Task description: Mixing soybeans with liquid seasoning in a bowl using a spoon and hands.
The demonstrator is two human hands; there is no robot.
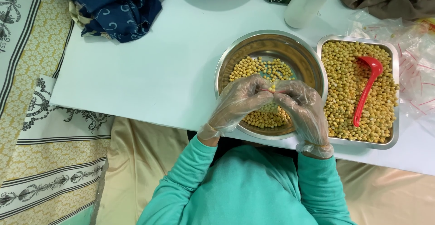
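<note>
Two gloved hands, left hand (238, 102) and right hand (302, 109), grip pinching a small clear bag (270, 99) of yellow peas together, over a round metal bowl (299, 55), red scoop (366, 89) in the square tray (395, 61)

Gloved left hand (238, 102) and right hand (301, 107) pinch a small clear chickpea-filled bag (270, 99) over the round steel bowl (297, 52).

I see yellow chickpeas (349, 66), a red ladle (367, 86), silver steel bowl (308, 61), teal sleeves (181, 179), navy paisley cloth (118, 7), white table (149, 70).
</note>
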